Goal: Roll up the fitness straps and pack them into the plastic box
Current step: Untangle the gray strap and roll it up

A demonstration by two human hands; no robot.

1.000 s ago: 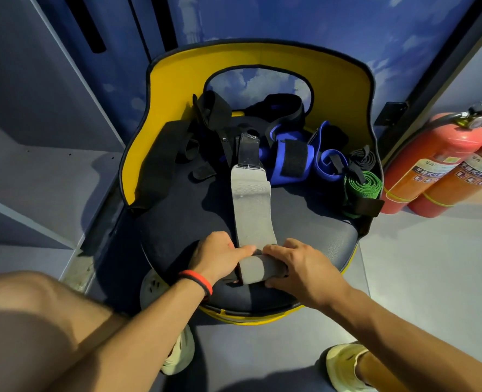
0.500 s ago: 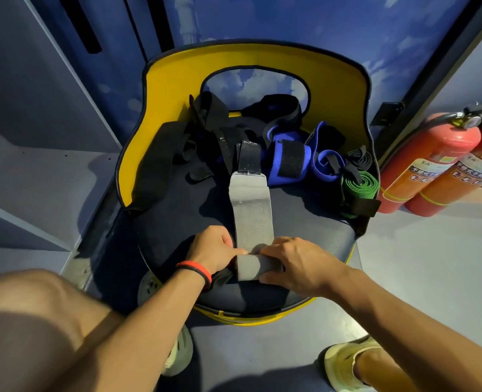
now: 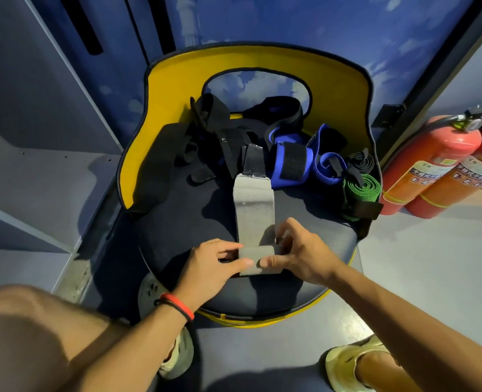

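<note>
On chair seat point(image 3: 305, 287): both hands point(image 3: 206, 267) point(image 3: 302, 256) pinch grey strap roll point(image 3: 258, 260); strap pile point(image 3: 288, 162) behind, extinguishers point(image 3: 432, 171) right.

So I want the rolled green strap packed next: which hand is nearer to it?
Right. The right hand holds the grey strap roll, with the green strap farther along its side; the left hand is farther.

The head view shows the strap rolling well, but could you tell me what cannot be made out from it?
- Plastic box: nowhere in frame.
- Grey strap: the rolled end's sides are covered by the left hand and right hand.
- Black straps: tangled, count unclear.
- Fire extinguishers: cut by the right edge, label print too small.
</note>
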